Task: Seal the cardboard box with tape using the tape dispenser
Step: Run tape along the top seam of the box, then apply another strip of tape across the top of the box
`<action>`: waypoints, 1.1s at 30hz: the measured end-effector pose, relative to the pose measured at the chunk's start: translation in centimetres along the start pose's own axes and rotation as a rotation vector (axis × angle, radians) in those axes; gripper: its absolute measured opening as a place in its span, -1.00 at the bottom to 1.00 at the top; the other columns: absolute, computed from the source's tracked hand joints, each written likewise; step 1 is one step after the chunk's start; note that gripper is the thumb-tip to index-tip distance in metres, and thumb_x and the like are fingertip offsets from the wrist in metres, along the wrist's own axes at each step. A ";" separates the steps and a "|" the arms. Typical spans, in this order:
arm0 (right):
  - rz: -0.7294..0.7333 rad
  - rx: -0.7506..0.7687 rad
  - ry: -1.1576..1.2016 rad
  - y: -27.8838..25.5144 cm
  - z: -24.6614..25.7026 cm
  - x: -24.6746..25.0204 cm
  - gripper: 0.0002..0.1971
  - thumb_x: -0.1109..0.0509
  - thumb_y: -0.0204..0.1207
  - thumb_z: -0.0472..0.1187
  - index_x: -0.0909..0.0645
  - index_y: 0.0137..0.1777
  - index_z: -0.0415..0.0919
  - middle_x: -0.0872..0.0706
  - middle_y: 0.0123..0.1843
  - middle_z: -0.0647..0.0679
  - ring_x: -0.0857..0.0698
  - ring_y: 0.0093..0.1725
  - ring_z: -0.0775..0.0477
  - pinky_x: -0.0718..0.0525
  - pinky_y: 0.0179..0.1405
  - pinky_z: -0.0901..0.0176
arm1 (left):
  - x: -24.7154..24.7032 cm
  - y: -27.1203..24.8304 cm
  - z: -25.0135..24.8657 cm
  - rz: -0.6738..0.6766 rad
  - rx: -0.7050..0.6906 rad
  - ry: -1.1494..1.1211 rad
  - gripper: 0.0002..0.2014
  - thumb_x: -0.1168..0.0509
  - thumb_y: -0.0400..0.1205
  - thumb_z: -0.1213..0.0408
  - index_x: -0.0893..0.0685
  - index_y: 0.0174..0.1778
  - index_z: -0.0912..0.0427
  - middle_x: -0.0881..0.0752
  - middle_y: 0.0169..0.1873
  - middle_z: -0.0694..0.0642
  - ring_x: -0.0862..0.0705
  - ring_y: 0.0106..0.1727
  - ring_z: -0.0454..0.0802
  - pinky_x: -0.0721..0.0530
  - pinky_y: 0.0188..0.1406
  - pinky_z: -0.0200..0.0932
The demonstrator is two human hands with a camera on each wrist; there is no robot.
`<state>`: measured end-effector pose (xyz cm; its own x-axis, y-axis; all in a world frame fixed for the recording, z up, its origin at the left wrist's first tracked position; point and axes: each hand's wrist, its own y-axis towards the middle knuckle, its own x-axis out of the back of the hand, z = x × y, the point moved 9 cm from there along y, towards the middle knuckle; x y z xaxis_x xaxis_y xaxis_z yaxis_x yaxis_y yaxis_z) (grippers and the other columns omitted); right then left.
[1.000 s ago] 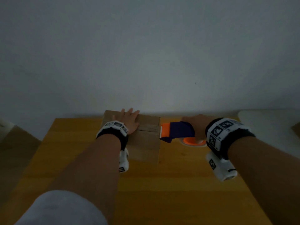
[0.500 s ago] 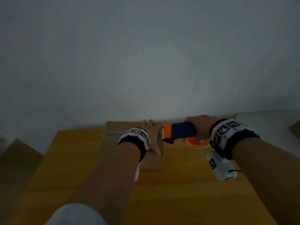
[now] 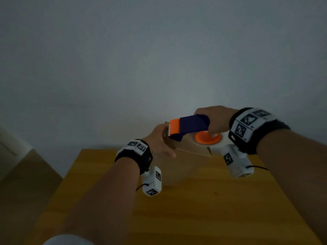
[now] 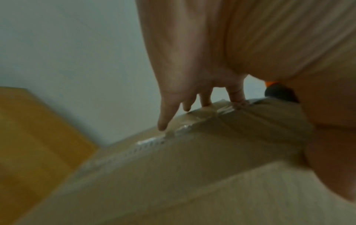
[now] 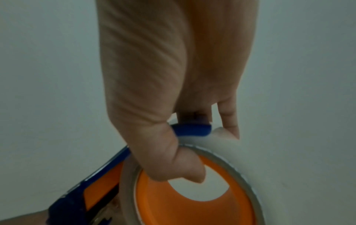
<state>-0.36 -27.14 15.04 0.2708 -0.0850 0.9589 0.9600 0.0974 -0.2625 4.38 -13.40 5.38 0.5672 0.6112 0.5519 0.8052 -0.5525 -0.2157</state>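
Observation:
The cardboard box [image 3: 192,148] is at the far edge of the wooden table [image 3: 194,218], tilted, mostly hidden behind hands and dispenser. My left hand [image 3: 157,140] holds its end, fingers over the upper edge and thumb on the side. In the left wrist view the fingertips [image 4: 162,126] rest on clear tape [image 4: 204,112] that wraps over the box [image 4: 192,159] edge. My right hand [image 3: 215,121] grips the blue and orange tape dispenser [image 3: 191,125], whose orange nose meets the left hand. In the right wrist view my right hand [image 5: 173,106] has its thumb hooked into the orange core [image 5: 192,213] of the roll [image 5: 227,144].
A plain pale wall [image 3: 159,68] rises right behind the table's far edge. The table's left edge [image 3: 70,174] drops to a beige floor. Bare wood [image 4: 29,129] lies between me and the box.
My left hand slid from the box's left top to its right end by the dispenser. The box now sits tilted and higher in view, and the dispenser rose with my right hand.

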 end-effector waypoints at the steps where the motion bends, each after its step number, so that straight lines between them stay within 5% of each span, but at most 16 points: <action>1: 0.003 0.026 -0.011 0.7 1.3 -0.5 -0.59 -0.43 0.42 -0.32 -0.48 0.26 -0.09 -0.65 0.07 -0.02 -0.57 -0.02 -0.01 -0.53 -0.03 0.11 | 0.6 -0.7 1.1 0.013 0.037 -0.005 -0.02 -0.62 0.27 0.50 -0.22 0.54 0.12 -0.40 0.47 0.11 -0.43 0.47 0.06 -0.51 0.34 -0.06; 4: 0.032 0.085 -0.059 2.6 5.1 -1.8 -0.57 -0.43 0.43 -0.27 -0.47 0.30 -0.06 -0.58 0.00 0.05 -0.54 -0.05 0.04 -0.47 -0.08 0.17 | 2.5 -2.3 4.8 0.066 0.179 -0.072 -0.05 -0.57 0.39 0.37 -0.14 0.60 0.00 -0.39 0.41 0.01 -0.41 0.47 0.11 -0.52 0.27 0.03; 8: 0.070 0.145 -0.087 4.2 9.3 -2.7 -0.48 -0.47 0.36 -0.26 -0.46 0.32 0.01 -0.56 -0.01 0.08 -0.53 -0.04 0.03 -0.48 -0.07 0.13 | 4.3 -3.7 7.7 0.002 0.205 -0.136 -0.15 -0.65 0.27 0.08 -0.42 0.45 0.08 -0.58 0.27 -0.02 -0.57 0.34 0.03 -0.54 0.33 0.07; 11: 0.104 0.178 -0.129 5.0 11.2 -3.1 -0.41 -0.49 0.33 -0.27 -0.42 0.36 0.05 -0.58 0.03 0.09 -0.57 0.00 0.00 -0.49 -0.08 0.12 | 4.1 -4.1 9.5 -0.067 0.186 -0.153 -0.25 -0.63 0.33 0.27 -0.42 0.40 0.07 -0.62 0.23 0.05 -0.59 0.24 0.02 -0.54 0.21 -0.04; 14: 0.136 0.218 -0.187 5.7 12.0 -3.8 -0.36 -0.50 0.36 -0.27 -0.37 0.41 0.08 -0.64 0.16 0.04 -0.64 0.10 -0.08 -0.59 0.00 0.06 | 4.0 -4.4 10.7 -0.119 0.171 -0.211 -0.13 -0.63 0.32 0.30 -0.33 0.52 0.03 -0.59 0.35 0.09 -0.56 0.37 0.09 -0.55 0.29 0.02; 21: 0.076 0.265 -0.305 6.2 11.1 -3.7 -0.46 -0.43 0.45 -0.14 -0.36 0.41 0.14 -0.66 0.22 0.01 -0.65 0.17 -0.10 -0.62 0.21 -0.09 | 4.3 -4.6 10.6 -0.104 0.151 -0.121 -0.18 -0.58 0.40 0.23 -0.31 0.54 0.03 -0.48 0.44 0.07 -0.43 0.49 0.07 -0.40 0.20 -0.14; 29: 0.044 0.209 -0.386 4.6 6.8 -1.2 -0.48 -0.38 0.51 -0.08 -0.32 0.44 0.17 -0.63 0.22 0.05 -0.60 0.19 -0.05 -0.44 0.04 0.09 | 4.2 -4.7 10.8 -0.045 0.162 -0.140 -0.29 -0.58 0.38 0.23 -0.41 0.39 -0.14 -0.41 0.36 0.01 -0.47 0.31 0.01 -0.57 0.23 -0.08; 33: 0.022 0.171 -0.378 4.1 4.9 -0.1 -0.46 -0.41 0.48 -0.11 -0.32 0.42 0.18 -0.63 0.12 0.09 -0.56 0.01 0.02 -0.51 0.04 0.07 | 3.7 -4.4 10.1 -0.027 0.156 -0.121 -0.30 -0.56 0.42 0.24 -0.40 0.43 -0.11 -0.38 0.33 0.00 -0.43 0.27 -0.03 -0.50 0.13 -0.14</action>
<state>3.15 -21.91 14.39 0.2158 0.2857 0.9337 0.9198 0.2614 -0.2926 4.71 -2.94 0.25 0.5542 0.6935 0.4604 0.8321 -0.4459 -0.3298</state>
